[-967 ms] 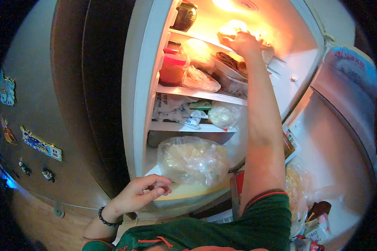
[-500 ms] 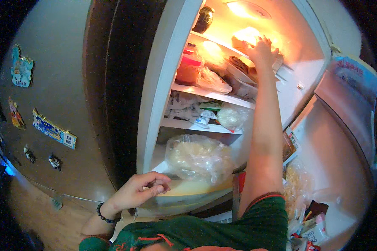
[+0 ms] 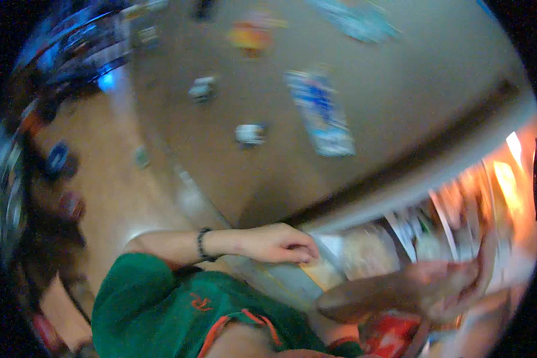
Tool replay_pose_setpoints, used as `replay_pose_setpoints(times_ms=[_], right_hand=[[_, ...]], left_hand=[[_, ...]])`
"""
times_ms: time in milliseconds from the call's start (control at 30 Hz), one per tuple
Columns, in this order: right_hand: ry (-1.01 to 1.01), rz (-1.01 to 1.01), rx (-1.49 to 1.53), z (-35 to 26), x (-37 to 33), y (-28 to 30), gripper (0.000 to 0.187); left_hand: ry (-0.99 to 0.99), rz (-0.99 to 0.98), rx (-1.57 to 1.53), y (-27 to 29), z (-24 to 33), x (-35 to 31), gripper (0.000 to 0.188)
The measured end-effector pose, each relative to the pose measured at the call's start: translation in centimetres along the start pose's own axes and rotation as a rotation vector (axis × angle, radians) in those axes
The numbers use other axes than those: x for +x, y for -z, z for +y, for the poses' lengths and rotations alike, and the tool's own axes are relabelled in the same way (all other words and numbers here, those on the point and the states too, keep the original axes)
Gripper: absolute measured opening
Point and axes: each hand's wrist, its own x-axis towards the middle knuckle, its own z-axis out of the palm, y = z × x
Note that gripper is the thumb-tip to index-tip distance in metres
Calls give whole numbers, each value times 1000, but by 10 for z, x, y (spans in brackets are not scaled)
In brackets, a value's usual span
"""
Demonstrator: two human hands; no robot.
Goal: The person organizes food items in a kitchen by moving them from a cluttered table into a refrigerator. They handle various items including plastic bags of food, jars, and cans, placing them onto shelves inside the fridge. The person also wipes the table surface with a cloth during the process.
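Note:
My left hand [image 3: 283,243], a dark beaded bracelet [image 3: 204,244] on its wrist, hovers near the lower front of the open fridge. Its fingers are loosely curled, and nothing shows in them. Close by on the bottom level lies a clear plastic bag [image 3: 370,253] with pale contents. My right hand [image 3: 453,283] is at the lower right, in front of the fridge shelves [image 3: 444,221]. Motion smears its fingers, so I cannot make out whether it holds anything.
The closed grey-brown fridge door [image 3: 221,179] fills the upper middle, with magnets such as a long blue one [image 3: 322,113]. A red package [image 3: 394,334] shows at the lower right. Wooden floor [image 3: 101,173] and dark clutter lie left.
The view has swung left, so the fridge interior now sits at the right edge. My right hand has come down from the lit top shelf. My left hand remains loosely curled.

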Motion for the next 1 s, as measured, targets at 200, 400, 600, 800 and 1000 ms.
replay_pose_setpoints(times_ms=[200,400,600,800,1000], right_hand=[[-175,-265,573,-90,-76,-55,22],[-359,-487,809,-182,-106,-51,15],[-182,-724,1082,-291,-114,-71,12],[-113,-754,1315,-441,-75,-86,6],[-52,-795,1450,-615,-45,-108,6]], left_hand=[[333,398,336,-46,-32,-147,23],[609,807,408,-132,-21,-298,23],[789,1167,358,-164,44,-391,25],[872,1372,442,-180,113,-519,26],[926,1576,500,-185,189,-668,25]])
